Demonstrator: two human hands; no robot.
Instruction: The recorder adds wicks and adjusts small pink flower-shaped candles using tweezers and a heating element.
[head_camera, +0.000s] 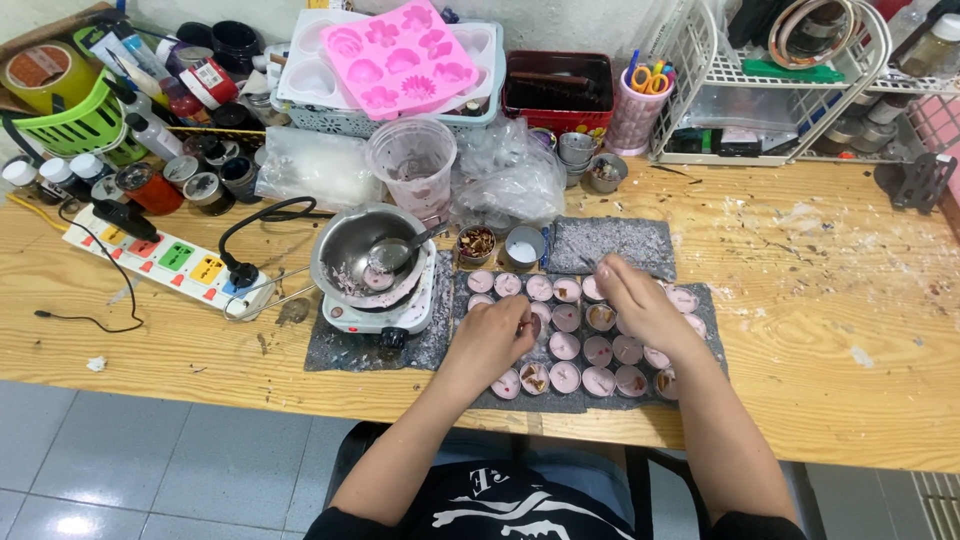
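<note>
Both hands work over a block of small round cups of pink wax. The left hand (497, 335) is curled, fingertips bent down onto a cup (530, 325) near the block's left side; whether it pinches anything cannot be told. The right hand (632, 300) hovers over the upper rows with fingers drawn together around a thin dark stick or wick (588, 263) that pokes out at its tip.

The cups (566, 376) stand in close rows on a grey mat (612, 243) on the wooden surface (820, 300); several hold brown dried bits, others are plain pink.

Good practice here appears to be a light, steady touch: one hand bracing the cup at its rim while the other works from directly above, so neighbouring cups, which touch each other, are not nudged or spilled.

Just left of the cups, a metal pot (365, 255) with a ladle (390, 255) sits on a small white hotplate (385, 312), near enough that the left forearm should stay clear of it. Behind the cups stand a small bowl of dried pieces (476, 243), a plastic measuring cup (411, 160) and a pink flower mould (405, 55). A power strip (160, 258) lies further left.
</note>
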